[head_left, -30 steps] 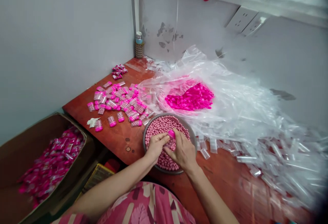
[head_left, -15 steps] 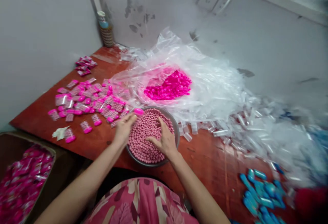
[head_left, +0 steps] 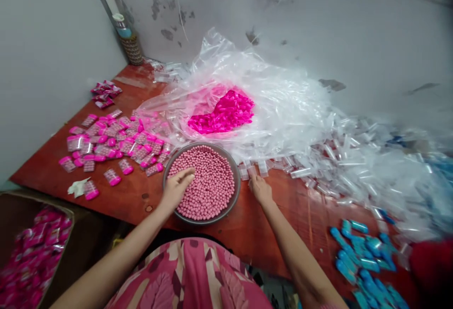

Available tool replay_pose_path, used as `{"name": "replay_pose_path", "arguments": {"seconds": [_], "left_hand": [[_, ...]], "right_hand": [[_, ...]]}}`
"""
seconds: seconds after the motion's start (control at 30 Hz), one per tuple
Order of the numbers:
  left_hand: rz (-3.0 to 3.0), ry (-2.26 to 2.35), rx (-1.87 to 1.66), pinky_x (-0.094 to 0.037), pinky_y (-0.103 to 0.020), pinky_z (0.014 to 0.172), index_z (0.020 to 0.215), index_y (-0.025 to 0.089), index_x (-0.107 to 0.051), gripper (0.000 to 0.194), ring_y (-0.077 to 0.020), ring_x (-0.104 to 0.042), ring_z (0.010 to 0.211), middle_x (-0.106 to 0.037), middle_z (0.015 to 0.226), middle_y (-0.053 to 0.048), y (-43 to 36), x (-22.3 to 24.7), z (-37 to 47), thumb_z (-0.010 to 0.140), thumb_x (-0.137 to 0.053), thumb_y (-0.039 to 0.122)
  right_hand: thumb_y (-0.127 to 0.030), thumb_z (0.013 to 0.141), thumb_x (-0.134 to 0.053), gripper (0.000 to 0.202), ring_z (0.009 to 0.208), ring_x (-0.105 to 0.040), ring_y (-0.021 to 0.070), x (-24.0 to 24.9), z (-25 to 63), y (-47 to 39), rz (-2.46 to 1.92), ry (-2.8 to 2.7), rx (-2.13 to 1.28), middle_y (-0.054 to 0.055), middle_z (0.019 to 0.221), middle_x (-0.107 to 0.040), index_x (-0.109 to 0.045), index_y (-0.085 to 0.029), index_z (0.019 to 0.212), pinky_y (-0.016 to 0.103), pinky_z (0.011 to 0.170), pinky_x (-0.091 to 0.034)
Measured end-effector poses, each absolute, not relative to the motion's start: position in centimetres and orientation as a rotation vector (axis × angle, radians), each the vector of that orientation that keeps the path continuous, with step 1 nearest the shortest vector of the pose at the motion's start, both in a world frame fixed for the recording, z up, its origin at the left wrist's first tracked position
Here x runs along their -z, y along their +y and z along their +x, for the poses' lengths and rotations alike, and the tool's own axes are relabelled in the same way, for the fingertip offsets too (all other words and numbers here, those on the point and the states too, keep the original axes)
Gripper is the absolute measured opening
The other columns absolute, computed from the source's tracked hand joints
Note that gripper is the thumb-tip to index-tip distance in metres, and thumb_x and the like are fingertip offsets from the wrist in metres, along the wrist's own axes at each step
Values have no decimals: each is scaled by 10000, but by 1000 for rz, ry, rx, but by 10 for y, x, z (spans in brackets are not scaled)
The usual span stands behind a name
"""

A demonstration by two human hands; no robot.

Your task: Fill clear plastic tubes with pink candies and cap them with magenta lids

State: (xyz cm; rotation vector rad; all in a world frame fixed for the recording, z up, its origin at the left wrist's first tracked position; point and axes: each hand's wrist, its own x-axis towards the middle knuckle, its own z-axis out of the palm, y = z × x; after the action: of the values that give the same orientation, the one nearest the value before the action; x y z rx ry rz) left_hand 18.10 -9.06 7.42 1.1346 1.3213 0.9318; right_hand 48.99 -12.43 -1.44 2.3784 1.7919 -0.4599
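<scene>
A grey bowl (head_left: 236, 199) full of small round pink beads (head_left: 208, 181) stands at the table's front edge. My left hand (head_left: 178, 190) hovers over the bowl's left side, its fingers stretched out and nothing visible in them. Right of the bowl, my right hand (head_left: 261, 189) has its fingertips closed on a small clear plastic container (head_left: 252, 171) at the edge of a pile of clear containers (head_left: 329, 153). To the left lie many bead-filled containers with pink caps (head_left: 112, 177). Behind the bowl, bright pink caps (head_left: 230, 111) show in a clear plastic bag (head_left: 279, 111).
Blue-capped pieces (head_left: 368, 257) lie at the right front. A carton (head_left: 67, 247) with pink packed items stands at the lower left. A wrapped bottle-like object (head_left: 130, 45) stands in the back corner. White scrap (head_left: 78, 187) lies on the red table (head_left: 138, 200).
My left hand no longer holds the pink-capped container and is now over the bowl. My right hand has moved from above the beads to the clear containers at the right.
</scene>
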Motion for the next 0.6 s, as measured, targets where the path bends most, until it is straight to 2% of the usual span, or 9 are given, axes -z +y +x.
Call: {"name": "replay_pose_path", "arguments": {"seconds": [0.13,0.23,0.33,0.4,0.43,0.53,0.6], "left_hand": [[1173,1196,-730,-408,-350,879,991,150,-598,320,-188,-567,944,-629,1011,-80,-113,-71,203,708,-548,289],[1215,1127,-639,-435,-335,840,1020,155,-584,335,-183,-580,921,-631,1009,-84,-121,-70,213,710,-546,276],[1289,1090,-602,-440,-334,829,1039,175,-577,343,-181,-580,915,-632,1009,-70,-124,-69,218,715,-537,280],[1324,1075,-598,-432,-335,841,1051,180,-571,353,-181,-578,921,-630,1017,-65,-123,-68,218,719,-531,292],[1333,1074,-606,-429,-334,846,1052,180,-571,352,-180,-577,924,-629,1020,-64,-121,-68,217,722,-528,293],[1322,1131,-662,-430,-330,846,1034,178,-582,331,-178,-578,921,-630,1019,-60,-113,-65,204,723,-526,277],[1301,1209,-707,-427,-335,850,1013,176,-594,315,-182,-578,921,-634,1010,-62,-106,-63,189,718,-531,265]], "right_hand": [[-191,735,-463,372,804,-567,233,13,500,-126,2409,1802,516,128,926,-568,-482,-167,1106,332,647,-413],[-236,776,-391,386,733,-583,207,-2,506,-133,2523,1819,587,89,827,-592,-444,-149,1148,323,616,-441],[-314,807,-354,428,715,-588,171,-29,487,-141,2794,2022,1034,58,879,-585,-359,-174,1212,295,576,-471],[-333,791,-410,402,748,-585,168,-46,461,-142,2760,2225,1421,56,938,-577,-411,-187,1166,302,606,-480],[-324,779,-442,356,779,-578,170,-52,447,-140,2640,2337,1499,55,947,-579,-466,-185,1106,312,651,-476],[-249,751,-489,231,860,-543,184,-55,411,-123,2307,2530,1338,57,933,-592,-565,-183,959,345,779,-423],[-184,742,-480,220,906,-519,201,-47,396,-107,2294,2471,1185,78,941,-595,-582,-177,937,362,818,-382]]}}
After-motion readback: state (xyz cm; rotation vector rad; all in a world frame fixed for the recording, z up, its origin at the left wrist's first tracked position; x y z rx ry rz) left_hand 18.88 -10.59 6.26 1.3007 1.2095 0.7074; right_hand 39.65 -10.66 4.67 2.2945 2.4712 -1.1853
